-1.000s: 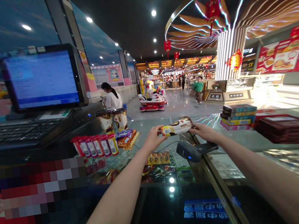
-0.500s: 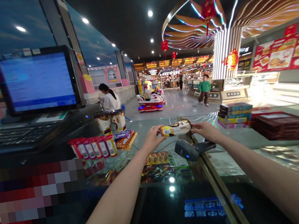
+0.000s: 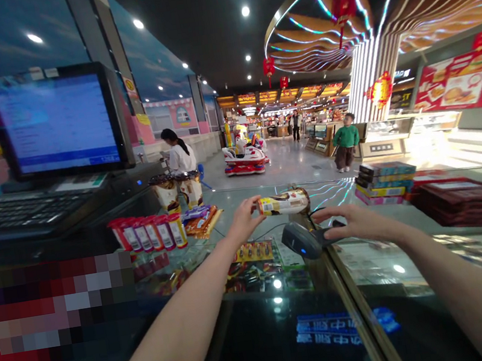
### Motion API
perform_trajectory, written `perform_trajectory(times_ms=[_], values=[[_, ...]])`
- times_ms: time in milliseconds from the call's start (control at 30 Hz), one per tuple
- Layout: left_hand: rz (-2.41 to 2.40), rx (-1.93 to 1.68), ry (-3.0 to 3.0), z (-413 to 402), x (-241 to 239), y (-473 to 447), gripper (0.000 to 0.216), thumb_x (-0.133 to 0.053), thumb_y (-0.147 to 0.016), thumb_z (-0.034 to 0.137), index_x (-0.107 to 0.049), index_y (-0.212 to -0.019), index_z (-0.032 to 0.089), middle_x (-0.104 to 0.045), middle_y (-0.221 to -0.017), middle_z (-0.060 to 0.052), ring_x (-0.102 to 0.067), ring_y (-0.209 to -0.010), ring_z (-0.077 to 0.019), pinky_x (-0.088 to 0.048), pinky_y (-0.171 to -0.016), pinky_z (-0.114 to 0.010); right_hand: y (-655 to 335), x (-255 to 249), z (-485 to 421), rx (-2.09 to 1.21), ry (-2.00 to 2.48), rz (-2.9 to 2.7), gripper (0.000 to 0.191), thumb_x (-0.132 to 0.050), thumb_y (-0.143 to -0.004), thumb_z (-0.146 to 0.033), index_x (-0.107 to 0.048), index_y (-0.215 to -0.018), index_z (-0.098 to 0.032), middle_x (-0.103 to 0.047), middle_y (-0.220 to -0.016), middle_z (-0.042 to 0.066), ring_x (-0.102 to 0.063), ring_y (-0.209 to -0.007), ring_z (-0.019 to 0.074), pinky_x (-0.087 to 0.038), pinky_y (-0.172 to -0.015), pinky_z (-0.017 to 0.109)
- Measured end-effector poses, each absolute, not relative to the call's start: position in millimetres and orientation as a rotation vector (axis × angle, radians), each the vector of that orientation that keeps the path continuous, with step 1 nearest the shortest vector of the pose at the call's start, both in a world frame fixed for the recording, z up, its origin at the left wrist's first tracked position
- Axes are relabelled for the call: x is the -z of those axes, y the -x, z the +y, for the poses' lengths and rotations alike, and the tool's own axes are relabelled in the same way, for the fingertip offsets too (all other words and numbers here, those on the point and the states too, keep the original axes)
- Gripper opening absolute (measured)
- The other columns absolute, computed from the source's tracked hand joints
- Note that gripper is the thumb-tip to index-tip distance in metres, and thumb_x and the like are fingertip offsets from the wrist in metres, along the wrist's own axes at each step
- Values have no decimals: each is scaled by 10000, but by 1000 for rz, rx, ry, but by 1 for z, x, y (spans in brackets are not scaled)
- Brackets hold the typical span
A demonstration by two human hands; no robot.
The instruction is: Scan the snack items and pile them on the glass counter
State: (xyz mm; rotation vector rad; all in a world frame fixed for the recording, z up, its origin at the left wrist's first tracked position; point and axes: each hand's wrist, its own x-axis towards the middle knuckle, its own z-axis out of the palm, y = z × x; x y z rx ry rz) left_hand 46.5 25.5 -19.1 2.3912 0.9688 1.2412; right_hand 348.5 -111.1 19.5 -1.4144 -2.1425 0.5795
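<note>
My left hand [image 3: 246, 219] grips the bottom end of a snack cup [image 3: 283, 203] with brown, white and yellow print, held on its side above the glass counter. My right hand [image 3: 357, 222] is off the cup, its fingers and thumb apart. It is over the handle of a black barcode scanner [image 3: 300, 240], which sits below the cup; whether it touches the handle I cannot tell. Two similar cups [image 3: 190, 190] stand upright further back on the left. In front of them are a row of red-lidded tubes [image 3: 153, 233] and some flat packaged bars [image 3: 204, 220].
At left stand a monitor [image 3: 58, 124] and a keyboard [image 3: 22, 218]. Stacked small boxes [image 3: 385, 182] and dark red packs [image 3: 464, 200] lie to the right. Goods show under the glass counter [image 3: 263, 323]. A person in green [image 3: 346, 138] stands beyond.
My right hand has let go of the cup's wide end and moved down and right to the scanner handle, opening. My left hand still holds the cup. The person in green appears nearer.
</note>
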Motion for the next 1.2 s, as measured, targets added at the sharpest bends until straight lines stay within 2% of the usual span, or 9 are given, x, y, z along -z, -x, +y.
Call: perform_trajectory(times_ms=[100, 167, 267, 400, 733, 967, 1200], values=[[999, -1233, -2383, 28, 20, -47, 574, -739, -738, 124, -542, -1274, 185, -627, -1201, -85, -668, -1012, -187, -548, -930, -365, -338, -19, -115, -584, 1424, -2209, 673, -773, -681, -346, -603, -1328, -270, -669, -1282, 58, -618, -1154, 296, -467, -1015, 452], [1006, -1241, -2391, 30, 22, -46, 573, -743, -738, 126, -543, -1272, 191, -631, -1203, -82, -671, -1012, -187, -549, -931, -370, -333, -16, -115, -549, 1411, -2257, 714, -783, -647, -295, -595, -1336, -264, -676, -1259, 63, -610, -1155, 301, -457, -1016, 454], [1003, -1252, -2407, 33, 25, -45, 580, -743, -743, 129, -538, -1282, 193, -627, -1220, -87, -672, -1012, -188, -553, -929, -378, -330, -11, -113, -544, 1389, -2294, 630, -758, -656, -259, -637, -1274, -244, -689, -1215, 63, -618, -1122, 293, -467, -983, 426], [980, -1276, -2438, 34, 27, -46, 578, -733, -754, 135, -536, -1292, 207, -618, -1242, -88, -668, -1020, -187, -555, -929, -385, -331, -8, -110, -502, 1342, -2284, 511, -728, -714, -294, -660, -1216, -231, -702, -1157, 66, -631, -1049, 277, -488, -914, 396], [926, -1365, -2460, 29, 25, -48, 571, -713, -773, 134, -549, -1313, 218, -610, -1241, -99, -616, -1131, -213, -504, -1009, -407, -326, -13, -111, -485, 1276, -2162, 468, -688, -790, -364, -622, -1235, -237, -696, -1139, 52, -634, -1031, 258, -484, -932, 403], [988, -1367, -2473, 29, 24, -49, 565, -699, -764, 89, -547, -1298, 192, -596, -1262, -105, -597, -1164, -216, -493, -1024, -392, -325, -15, -114, -498, 1326, -2159, 464, -671, -805, -389, -611, -1235, -226, -701, -1109, 48, -647, -988, 254, -500, -896, 385], [1027, -1373, -2482, 33, 25, -47, 597, -714, -752, 91, -535, -1307, 216, -593, -1261, -92, -592, -1171, -216, -484, -1035, -401, -327, -14, -113, -497, 1312, -2143, 476, -683, -793, -409, -621, -1236, -245, -706, -1119, 42, -655, -1002, 268, -525, -890, 388]])
